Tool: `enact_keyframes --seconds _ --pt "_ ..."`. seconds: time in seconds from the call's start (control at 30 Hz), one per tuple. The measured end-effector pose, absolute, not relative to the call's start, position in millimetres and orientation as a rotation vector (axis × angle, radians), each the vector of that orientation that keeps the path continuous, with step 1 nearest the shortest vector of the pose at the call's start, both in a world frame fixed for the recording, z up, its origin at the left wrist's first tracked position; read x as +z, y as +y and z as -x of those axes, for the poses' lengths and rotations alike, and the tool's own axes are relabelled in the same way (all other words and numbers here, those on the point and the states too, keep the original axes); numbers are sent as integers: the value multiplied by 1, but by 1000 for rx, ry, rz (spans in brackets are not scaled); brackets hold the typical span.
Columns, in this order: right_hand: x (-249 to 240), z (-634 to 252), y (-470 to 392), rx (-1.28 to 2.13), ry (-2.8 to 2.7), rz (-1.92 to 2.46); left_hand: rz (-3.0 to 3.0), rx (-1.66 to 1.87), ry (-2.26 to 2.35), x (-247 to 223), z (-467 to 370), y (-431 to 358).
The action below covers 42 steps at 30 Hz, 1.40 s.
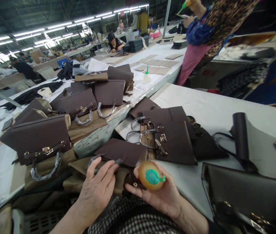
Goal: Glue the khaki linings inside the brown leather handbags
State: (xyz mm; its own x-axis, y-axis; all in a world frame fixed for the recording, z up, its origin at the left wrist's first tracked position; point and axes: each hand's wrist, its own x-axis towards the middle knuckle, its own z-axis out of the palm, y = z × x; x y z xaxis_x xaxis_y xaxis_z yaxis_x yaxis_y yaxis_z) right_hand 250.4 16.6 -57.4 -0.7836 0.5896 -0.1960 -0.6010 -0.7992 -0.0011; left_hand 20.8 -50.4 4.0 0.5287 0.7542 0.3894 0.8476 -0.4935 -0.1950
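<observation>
My right hand (163, 195) holds a squeeze bottle (150, 175), amber and round, its green cap and nozzle turned toward me. The fingers beneath the bottle also touch a dark strap with a small gold-coloured fitting (135, 184). My left hand (100, 185) rests with its fingers stretched out on a dark brown handbag (125, 151) lying before me. Its thumb is hidden. Olive-brown lining cloth (79, 174) hangs from the bag's near side, and part of a plastic-wrapped handle shows by the left fingers.
Brown handbags with wrapped handles (45, 139) are piled at left; others (172, 136) lie right of centre. A dark bag (245, 195) sits at near right. A green-nozzled bottle (147, 76) stands on the far table. At upper right, a co-worker's hand (196, 8) holds a similar bottle.
</observation>
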Motion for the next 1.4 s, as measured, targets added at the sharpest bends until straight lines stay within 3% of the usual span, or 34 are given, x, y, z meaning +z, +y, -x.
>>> enact_keyframes --seconds 0.27,0.47,0.6,0.9,1.13,1.4 --pt "2 -253 48 2617 -223 -17 2431 -340 -1301 113 23 -65" --pt "-3 -268 39 2545 -188 14 2716 -437 -2102 56 17 -52" --pt "-21 -273 40 2456 -156 127 3015 -523 -2203 19 2 -32" --pt "-46 -301 65 2425 -294 531 3121 -620 -2460 7 -7 -6" --pt "-49 -311 77 2551 -565 467 3283 -504 -1836 21 -21 5" --pt "-18 -314 78 2441 -552 295 2995 -507 -1368 11 -39 6"
